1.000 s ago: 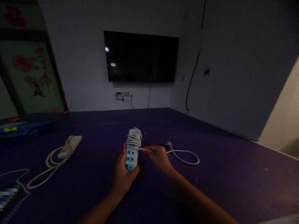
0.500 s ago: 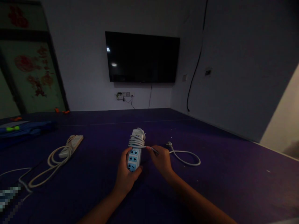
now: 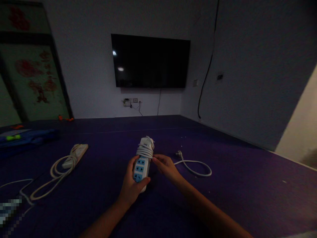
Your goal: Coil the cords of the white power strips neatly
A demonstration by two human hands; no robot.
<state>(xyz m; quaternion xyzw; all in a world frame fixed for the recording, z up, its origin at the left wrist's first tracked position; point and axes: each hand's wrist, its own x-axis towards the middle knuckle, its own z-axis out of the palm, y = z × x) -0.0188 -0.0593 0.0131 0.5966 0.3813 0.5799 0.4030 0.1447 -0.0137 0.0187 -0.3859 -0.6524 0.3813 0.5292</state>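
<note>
My left hand (image 3: pixel 134 185) is closed around the lower part of a white power strip (image 3: pixel 139 169) with blue socket faces. Several turns of its white cord (image 3: pixel 145 150) wrap the strip's upper end. Beside the lowest turn, my right hand (image 3: pixel 166 167) pinches the cord between thumb and fingers, close to the strip's right edge. From behind the right hand the loose end of the cord runs out in a loop (image 3: pixel 201 168) on the purple floor, ending in a plug (image 3: pixel 179 154).
A second power strip (image 3: pixel 80 152) with a loosely coiled cord (image 3: pixel 53 177) lies to the left. Dark blue cloth (image 3: pixel 32 137) is farther back. A television (image 3: pixel 151 61) hangs on the far wall above wall sockets (image 3: pixel 135 100). A black cable (image 3: pixel 206 79) runs down the right wall.
My right hand has moved slightly left, its fingers now closer to the strip. The strip has tilted a little in my left hand, whose thumb has shifted. The plug stays put.
</note>
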